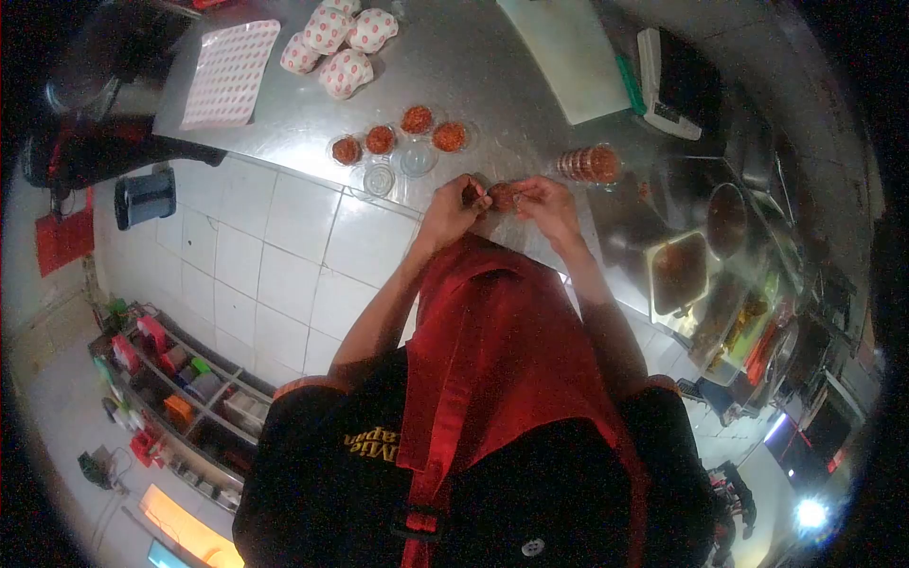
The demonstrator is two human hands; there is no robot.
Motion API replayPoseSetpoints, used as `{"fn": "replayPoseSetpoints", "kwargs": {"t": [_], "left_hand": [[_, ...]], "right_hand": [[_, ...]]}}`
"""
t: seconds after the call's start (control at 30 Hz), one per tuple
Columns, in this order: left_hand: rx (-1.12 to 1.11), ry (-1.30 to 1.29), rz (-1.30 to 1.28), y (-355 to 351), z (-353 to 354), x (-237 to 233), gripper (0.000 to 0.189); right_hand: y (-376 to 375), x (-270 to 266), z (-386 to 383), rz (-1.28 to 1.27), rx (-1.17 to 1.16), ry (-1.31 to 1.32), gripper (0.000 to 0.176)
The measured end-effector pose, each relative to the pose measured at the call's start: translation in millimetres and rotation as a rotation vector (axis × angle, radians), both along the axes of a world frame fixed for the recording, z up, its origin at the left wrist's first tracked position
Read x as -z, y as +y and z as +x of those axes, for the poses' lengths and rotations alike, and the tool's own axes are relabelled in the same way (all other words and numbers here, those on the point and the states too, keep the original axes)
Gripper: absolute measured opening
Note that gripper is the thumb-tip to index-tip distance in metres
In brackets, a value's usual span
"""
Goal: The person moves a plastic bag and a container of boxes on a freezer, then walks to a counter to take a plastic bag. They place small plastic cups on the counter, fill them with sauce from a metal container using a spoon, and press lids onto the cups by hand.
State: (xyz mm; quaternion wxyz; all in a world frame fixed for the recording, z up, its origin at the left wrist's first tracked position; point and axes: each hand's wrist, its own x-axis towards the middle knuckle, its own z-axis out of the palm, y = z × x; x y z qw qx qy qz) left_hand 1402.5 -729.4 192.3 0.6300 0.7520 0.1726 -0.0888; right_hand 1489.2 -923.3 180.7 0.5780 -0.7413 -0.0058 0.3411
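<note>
Both hands meet at the front edge of a steel table (284, 123). Between them is a small cup of red-brown food (502, 197). My left hand (456, 210) has its fingers pinched at the cup's left side, and my right hand (549, 206) pinches its right rim. Beyond them stand several small open cups filled with the same food (417, 119). Two clear round lids (379, 180) lie in front of those cups. To the right of my hands is a stack of filled clear cups (589, 164), seemingly lying on its side.
Wrapped round bundles (347, 73) and a patterned paper sheet (230, 74) are at the back left. A white board (573, 66) and a scale (668, 85) are at the back right. Food trays (679, 275) stand at the right. A divided rack (180, 398) is low at the left.
</note>
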Motion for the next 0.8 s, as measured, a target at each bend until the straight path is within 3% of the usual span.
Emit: {"fn": "replayPoseSetpoints", "kwargs": {"t": [0.07, 0.17, 0.23, 0.33, 0.47, 0.57, 0.63, 0.67, 0.73, 0.8], "left_hand": [[0.023, 0.076, -0.041, 2.3, 3.9, 3.4, 0.015], [-0.036, -0.046, 0.039, -0.6, 11.1, 10.4, 0.019], [0.012, 0.157, 0.068, 0.8, 19.2, -6.8, 0.024], [-0.034, 0.224, -0.018, 0.3, 21.3, -10.4, 0.026], [-0.031, 0.030, -0.073, 0.5, 12.0, -0.8, 0.020], [-0.102, -0.059, -0.231, -1.5, 1.7, -1.2, 0.020], [-0.091, -0.119, -0.045, -3.4, -2.5, -5.8, 0.026], [-0.092, -0.119, -0.046, -4.7, -1.9, -2.7, 0.026], [-0.154, -0.230, 0.135, -11.0, -1.1, 3.5, 0.024], [-0.184, -0.203, 0.131, -14.4, 1.6, -1.6, 0.024]], "right_hand": [[-0.9, -0.7, 2.9, -0.012, 0.002, -0.006, 0.017], [-0.2, -3.2, 6.4, 0.023, 0.014, 0.055, 0.011], [2.1, -2.4, 7.2, -0.019, 0.034, 0.065, 0.009], [0.7, 8.3, 7.9, -0.036, 0.003, 0.047, 0.011], [6.5, 1.0, -3.2, -0.011, 0.101, 0.013, 0.014], [7.6, 6.7, -12.7, 0.141, 0.202, -0.127, 0.018], [4.6, 13.1, -17.8, -0.016, 0.074, -0.426, 0.022], [5.2, 12.8, -18.1, -0.017, 0.073, -0.426, 0.022], [5.1, 11.8, -20.4, 0.114, 0.169, -0.024, 0.023], [6.4, 17.4, -17.4, 0.159, 0.181, -0.023, 0.022]]}}
